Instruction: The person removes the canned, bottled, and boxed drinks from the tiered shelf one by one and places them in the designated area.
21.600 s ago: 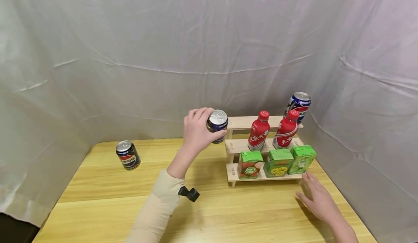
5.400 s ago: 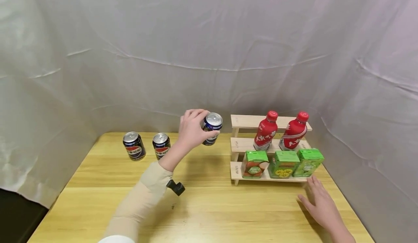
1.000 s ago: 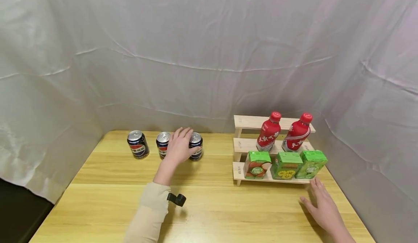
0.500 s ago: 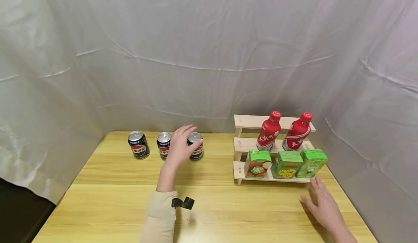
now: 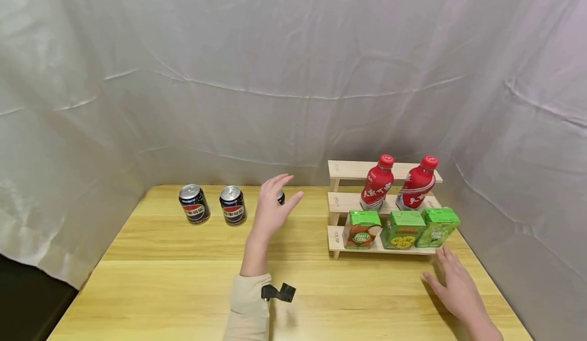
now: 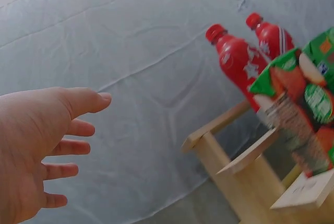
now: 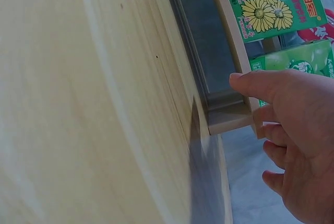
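My left hand (image 5: 271, 208) is raised over the table with its fingers spread and holds nothing. Behind it, mostly hidden, stands a dark blue Pepsi can (image 5: 281, 197). Two more Pepsi cans, the middle one (image 5: 233, 206) and the leftmost (image 5: 194, 204), stand upright in line with it. In the left wrist view the left hand (image 6: 47, 145) points toward the wooden tiered rack (image 6: 229, 166). My right hand (image 5: 458, 287) lies at the rack's front right corner, its fingers loosely extended; in the right wrist view the thumb (image 7: 261, 82) overlaps the lowest shelf's edge.
Two red bottles, one (image 5: 377, 183) left and one (image 5: 417, 183) right, stand on the rack's middle shelf. Below are three green-topped drink cartons: left (image 5: 362, 230), middle (image 5: 402, 230) and right (image 5: 437, 227). The top shelf (image 5: 353, 169) rises behind. Grey cloth (image 5: 229, 76) encloses the table.
Earlier a can stood on the top shelf and my left hand carried cans leftward; three now stand on the table. The left hand has let go and shifted right. The right hand stays put.
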`<state>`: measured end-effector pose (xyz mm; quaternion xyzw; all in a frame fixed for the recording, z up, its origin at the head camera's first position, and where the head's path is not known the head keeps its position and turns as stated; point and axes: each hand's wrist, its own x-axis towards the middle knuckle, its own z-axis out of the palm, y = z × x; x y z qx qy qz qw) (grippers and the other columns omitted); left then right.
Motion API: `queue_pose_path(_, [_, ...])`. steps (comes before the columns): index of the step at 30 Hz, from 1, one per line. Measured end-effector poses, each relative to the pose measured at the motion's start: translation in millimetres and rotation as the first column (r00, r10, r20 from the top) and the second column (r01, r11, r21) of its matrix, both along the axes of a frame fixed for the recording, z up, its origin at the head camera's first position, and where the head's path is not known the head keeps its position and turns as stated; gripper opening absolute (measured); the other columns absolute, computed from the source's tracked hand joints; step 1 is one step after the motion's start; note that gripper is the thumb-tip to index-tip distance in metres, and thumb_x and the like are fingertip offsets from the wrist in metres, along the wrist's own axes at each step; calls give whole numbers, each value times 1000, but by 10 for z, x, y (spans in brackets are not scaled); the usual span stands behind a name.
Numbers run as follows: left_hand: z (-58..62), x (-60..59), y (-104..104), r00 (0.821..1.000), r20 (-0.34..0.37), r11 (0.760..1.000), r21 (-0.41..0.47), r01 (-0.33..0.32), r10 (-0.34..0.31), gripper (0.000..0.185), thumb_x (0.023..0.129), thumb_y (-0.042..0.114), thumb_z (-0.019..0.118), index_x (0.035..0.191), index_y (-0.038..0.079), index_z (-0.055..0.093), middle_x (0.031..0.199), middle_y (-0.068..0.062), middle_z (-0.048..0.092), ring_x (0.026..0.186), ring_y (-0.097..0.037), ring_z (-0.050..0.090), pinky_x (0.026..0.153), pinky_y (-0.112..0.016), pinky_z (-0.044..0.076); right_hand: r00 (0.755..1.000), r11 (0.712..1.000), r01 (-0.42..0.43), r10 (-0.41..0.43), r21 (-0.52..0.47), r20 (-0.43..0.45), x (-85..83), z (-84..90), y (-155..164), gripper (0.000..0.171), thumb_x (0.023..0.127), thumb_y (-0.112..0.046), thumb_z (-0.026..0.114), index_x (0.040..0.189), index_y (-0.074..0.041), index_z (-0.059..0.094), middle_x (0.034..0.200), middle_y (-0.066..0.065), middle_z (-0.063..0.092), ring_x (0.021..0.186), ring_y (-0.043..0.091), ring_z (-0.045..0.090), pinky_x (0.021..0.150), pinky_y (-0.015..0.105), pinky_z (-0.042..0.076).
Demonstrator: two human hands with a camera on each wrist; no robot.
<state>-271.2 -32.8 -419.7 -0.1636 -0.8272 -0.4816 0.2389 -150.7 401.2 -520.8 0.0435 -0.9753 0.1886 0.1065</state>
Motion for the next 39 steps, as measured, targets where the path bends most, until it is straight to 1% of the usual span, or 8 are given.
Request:
queue_pose_path(4, [26,11,138,1000,19,1000,12,22,-22,53,87,40,71,131,14,61,139,-6,56,134,-29,43,113,-55,30,1000,1000,0,0,3,-3,-6,-4,0,80,96,-31,60,150,11,18,152,38,14,141,56,12,116,64,6])
queue_pose_path(12, [111,-3,448,996,64,998,-12,55,-54,63,85,47,70,138,17,54,145,-6,50,138,-28,39,113,-53,31,1000,1000,5,-5,-1,-6,-8,-10,2,80,95,-30,62,149,11,19,152,39,16,142,56,13,114,66,9])
queue_pose_path(17, [163,-30,624,995,84,996,-69,60,-54,69,84,51,70,142,19,49,147,-4,48,140,-26,38,115,-51,30,1000,1000,2,-2,-2,-8,-10,-13,2,80,95,-30,61,149,11,19,152,39,15,141,56,13,115,65,8])
queue_pose_path(20, [190,-44,726,994,89,992,-104,73,-64,73,83,52,70,144,19,47,148,-4,47,140,-26,37,115,-51,29,1000,1000,0,0,-2,-12,-7,-8,-3,79,95,-30,62,149,11,20,152,39,15,141,57,13,117,62,5])
queue_pose_path(23, [216,-61,829,993,86,987,-131,89,-79,73,84,54,69,144,20,46,148,-5,47,140,-26,37,115,-53,29,1000,1000,0,0,-2,-14,-5,-8,-2,79,95,-30,61,149,12,20,152,39,15,141,56,13,118,60,2])
queue_pose_path(27, [241,-89,960,992,89,982,-160,102,-89,72,84,55,68,144,22,46,149,-5,47,140,-26,37,114,-53,30,1000,1000,4,-4,-3,-12,-3,-11,11,79,96,-30,61,149,11,19,153,38,14,142,56,12,118,60,3])
queue_pose_path(34, [271,-146,1129,991,83,973,-199,117,-103,73,83,54,70,144,20,46,148,-4,48,140,-26,38,113,-54,31,1000,1000,7,-7,-13,-11,2,-34,20,80,95,-30,61,150,10,19,154,37,13,143,54,11,119,59,2])
queue_pose_path(39, [293,-204,1254,991,92,959,-258,119,-98,73,83,56,68,144,22,46,146,-1,50,139,-25,39,112,-52,33,1000,1000,7,-7,-20,-22,-2,-49,15,79,96,-30,61,150,9,19,154,36,14,144,54,10,118,59,3])
